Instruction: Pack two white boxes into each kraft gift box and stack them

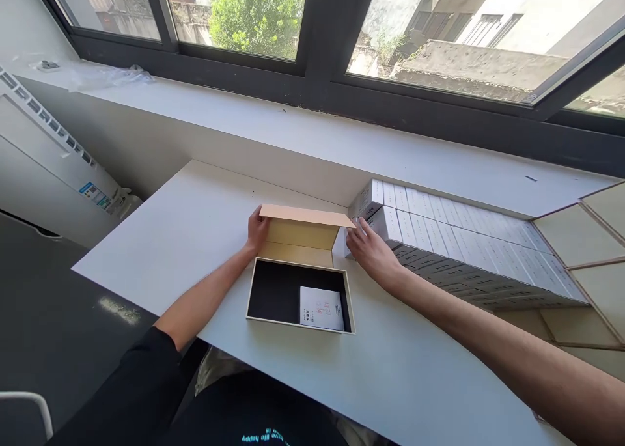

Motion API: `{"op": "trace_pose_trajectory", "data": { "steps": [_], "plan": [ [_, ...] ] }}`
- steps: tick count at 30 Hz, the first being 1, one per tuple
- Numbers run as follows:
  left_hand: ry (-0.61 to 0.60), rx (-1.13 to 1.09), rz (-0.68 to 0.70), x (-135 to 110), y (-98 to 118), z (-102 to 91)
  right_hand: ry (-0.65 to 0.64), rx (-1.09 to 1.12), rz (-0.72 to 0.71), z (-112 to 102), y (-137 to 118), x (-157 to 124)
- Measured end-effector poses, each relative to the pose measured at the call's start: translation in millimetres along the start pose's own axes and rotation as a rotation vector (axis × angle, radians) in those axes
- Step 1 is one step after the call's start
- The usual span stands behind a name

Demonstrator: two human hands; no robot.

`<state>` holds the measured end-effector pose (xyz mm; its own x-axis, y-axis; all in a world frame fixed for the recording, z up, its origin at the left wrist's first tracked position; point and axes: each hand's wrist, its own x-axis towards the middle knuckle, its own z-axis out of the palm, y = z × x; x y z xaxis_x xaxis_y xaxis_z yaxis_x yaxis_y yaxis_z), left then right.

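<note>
A cream gift box (pixel 251 288) with a black interior stands open on the white table, its hinged lid (pixel 305 232) raised at the back. The lid's upper panel (pixel 303 215) folds forward at the top. In the box's front right part lies a small white box (pixel 320 307) with red and dark print. My left hand (pixel 258 230) is closed around the lid's left end, its thumb at the upper panel. At the lid's right corner, my right hand (pixel 372 249) pinches the edge between bent fingers; part of the grip is hidden.
Long stacked rows of small white boxes (pixel 454 231) stand at the right, along the wall below the window ledge (pixel 273 117). Beyond them is a tiled surface (pixel 581 234). A white appliance (pixel 49 153) stands at far left; clear plastic (pixel 112 76) lies on the ledge.
</note>
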<state>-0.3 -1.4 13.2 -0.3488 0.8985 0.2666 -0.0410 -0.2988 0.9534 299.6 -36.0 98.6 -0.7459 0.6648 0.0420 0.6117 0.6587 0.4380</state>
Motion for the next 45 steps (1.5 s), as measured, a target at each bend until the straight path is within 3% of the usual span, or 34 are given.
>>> {"op": "trace_pose_trajectory", "data": {
  "steps": [3, 7, 13, 16, 20, 23, 27, 34, 38, 45],
  "plan": [
    [0.008, -0.001, -0.006, 2, 1, -1.0, -0.016, -0.005, 0.018, 9, -4, 3],
    [0.002, 0.003, 0.002, 1, 2, -0.9, -0.049, -0.019, -0.001, 0, -13, 7],
    [0.007, 0.011, 0.003, 0, 2, -0.8, -0.040, -0.029, -0.049, -44, -13, 3],
    [0.029, 0.025, -0.010, 1, 0, -1.2, 0.028, 0.044, 0.032, -73, -2, -6],
    [0.039, 0.023, -0.022, 1, -2, -1.6, 0.174, 0.469, 0.389, -109, 8, -17],
    [0.024, 0.014, -0.023, 1, -2, -1.8, 0.139, 0.966, 0.563, -123, 5, -18],
    [0.033, 0.028, -0.022, 1, -2, -1.9, -0.026, 1.330, 0.562, -119, -18, -6],
    [0.039, 0.033, 0.000, 3, -2, -1.8, -0.212, 1.772, 0.483, -88, -101, 15],
    [0.029, 0.019, 0.028, 3, 0, -1.4, -0.288, 1.668, 0.553, -71, -134, 19],
    [0.049, 0.010, 0.037, 3, -1, -0.2, -0.409, 0.885, 0.398, -72, -145, 29]
  ]
}}
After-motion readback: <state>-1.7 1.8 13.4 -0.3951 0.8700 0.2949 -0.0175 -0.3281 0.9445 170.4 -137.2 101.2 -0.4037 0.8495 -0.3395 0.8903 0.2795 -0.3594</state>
